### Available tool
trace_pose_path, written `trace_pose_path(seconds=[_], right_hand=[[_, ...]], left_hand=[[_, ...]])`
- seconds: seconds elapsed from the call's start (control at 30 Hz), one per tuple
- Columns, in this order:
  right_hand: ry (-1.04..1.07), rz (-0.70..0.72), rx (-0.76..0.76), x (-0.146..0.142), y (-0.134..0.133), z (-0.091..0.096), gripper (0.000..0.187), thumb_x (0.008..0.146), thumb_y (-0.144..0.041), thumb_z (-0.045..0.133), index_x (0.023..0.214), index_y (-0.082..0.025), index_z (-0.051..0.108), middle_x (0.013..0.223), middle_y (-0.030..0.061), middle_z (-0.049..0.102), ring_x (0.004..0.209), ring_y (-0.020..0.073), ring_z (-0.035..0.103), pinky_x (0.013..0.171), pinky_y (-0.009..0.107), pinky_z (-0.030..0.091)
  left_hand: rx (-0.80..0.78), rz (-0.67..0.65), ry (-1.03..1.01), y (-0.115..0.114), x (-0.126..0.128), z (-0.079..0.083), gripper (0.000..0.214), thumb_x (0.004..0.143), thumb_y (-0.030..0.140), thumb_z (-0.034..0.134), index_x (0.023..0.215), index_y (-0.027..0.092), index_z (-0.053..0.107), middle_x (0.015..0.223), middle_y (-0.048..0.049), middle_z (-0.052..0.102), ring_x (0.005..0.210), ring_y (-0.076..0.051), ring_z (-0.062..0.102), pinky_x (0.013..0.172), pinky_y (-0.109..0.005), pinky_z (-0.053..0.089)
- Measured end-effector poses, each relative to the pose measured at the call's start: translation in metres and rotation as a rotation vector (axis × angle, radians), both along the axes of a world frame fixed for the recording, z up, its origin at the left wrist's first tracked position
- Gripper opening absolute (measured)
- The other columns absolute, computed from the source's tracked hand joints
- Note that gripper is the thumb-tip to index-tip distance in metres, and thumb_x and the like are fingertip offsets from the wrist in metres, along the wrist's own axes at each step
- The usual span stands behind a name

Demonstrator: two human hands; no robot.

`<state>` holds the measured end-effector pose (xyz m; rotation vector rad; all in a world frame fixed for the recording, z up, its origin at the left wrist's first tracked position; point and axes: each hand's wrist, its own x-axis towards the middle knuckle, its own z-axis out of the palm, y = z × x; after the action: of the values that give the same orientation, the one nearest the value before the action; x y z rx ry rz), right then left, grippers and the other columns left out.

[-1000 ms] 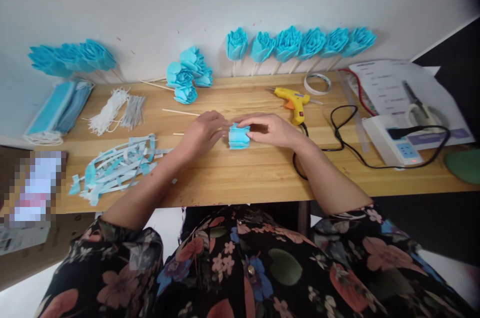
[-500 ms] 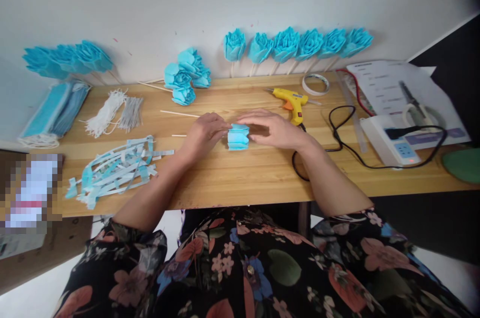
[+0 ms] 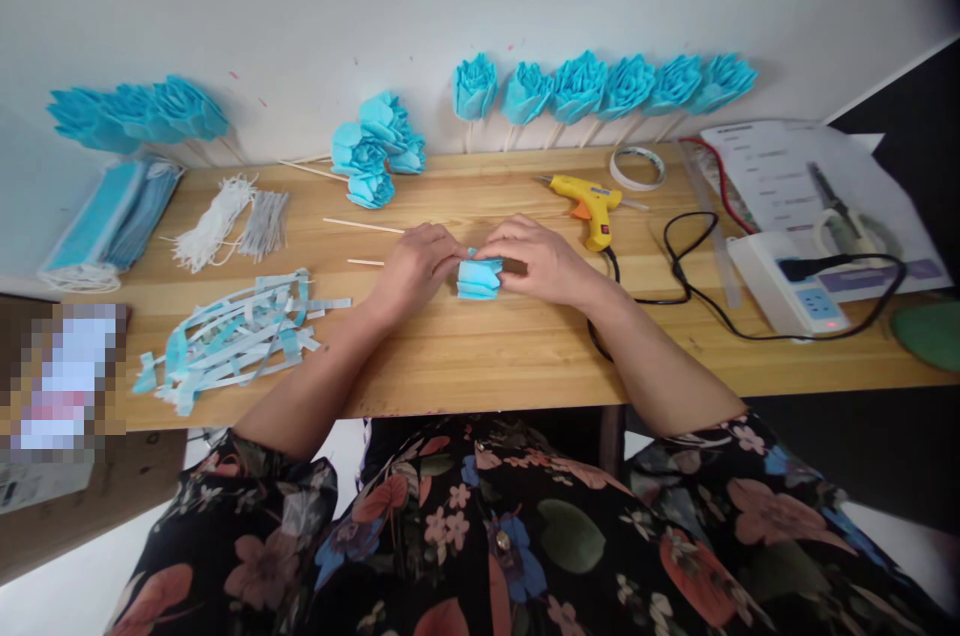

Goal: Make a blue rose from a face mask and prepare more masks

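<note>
A small pleated blue fabric flower (image 3: 478, 281) lies sideways between my hands, just above or on the wooden table. My left hand (image 3: 421, 271) has its fingers closed at the flower's left end. One thin wooden stick (image 3: 366, 263) runs under this hand from the left; whether it joins the flower is hidden. From the right, my right hand (image 3: 534, 261) pinches the flower's upper edge, fingers bent over the top and thumb at its right side. Another wooden stick (image 3: 360, 225) lies behind my left hand.
Finished blue flowers (image 3: 581, 86) on sticks lean along the wall. Cut strips (image 3: 225, 341), ear loops (image 3: 225, 221) and stacked masks (image 3: 112, 216) lie left. Right are a yellow glue gun (image 3: 592, 201), tape roll (image 3: 637, 169), looping black cord (image 3: 679, 266) and power strip (image 3: 787, 286).
My right fingers have bent and closed in over the flower's upper edge, and the hand has shifted slightly left relative to the table. My left hand stays at the flower's left end.
</note>
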<state>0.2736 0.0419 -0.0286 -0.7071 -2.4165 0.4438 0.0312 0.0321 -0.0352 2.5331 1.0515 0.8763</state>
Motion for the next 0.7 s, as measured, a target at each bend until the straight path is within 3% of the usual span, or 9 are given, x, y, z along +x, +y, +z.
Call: trace_pose_path(seconds=[0.23, 0.7], right_hand=[[-0.009, 0.001, 0.012, -0.0019, 0.0011, -0.0016, 0.013, 0.088, -0.019, 0.06, 0.094, -0.025, 0.071, 0.088, 0.0044, 0.066, 0.087, 0.0222, 0.057, 0.079, 0.038, 0.045], [-0.014, 0.006, 0.077, 0.0036, 0.0037, 0.0014, 0.01, 0.089, -0.018, 0.059, 0.086, -0.024, 0.067, 0.084, 0.0025, 0.066, 0.08, 0.0191, 0.054, 0.076, 0.034, 0.041]], left_hand=[[-0.034, -0.002, 0.124, -0.0017, 0.0021, 0.0023, 0.025, 0.101, 0.027, 0.049, 0.096, 0.019, 0.072, 0.093, -0.0098, 0.07, 0.091, -0.024, 0.06, 0.082, -0.037, 0.043], [-0.029, -0.013, 0.149, -0.0055, 0.0025, 0.0082, 0.021, 0.101, 0.028, 0.051, 0.097, 0.018, 0.069, 0.096, -0.0097, 0.069, 0.091, -0.023, 0.058, 0.08, -0.036, 0.04]])
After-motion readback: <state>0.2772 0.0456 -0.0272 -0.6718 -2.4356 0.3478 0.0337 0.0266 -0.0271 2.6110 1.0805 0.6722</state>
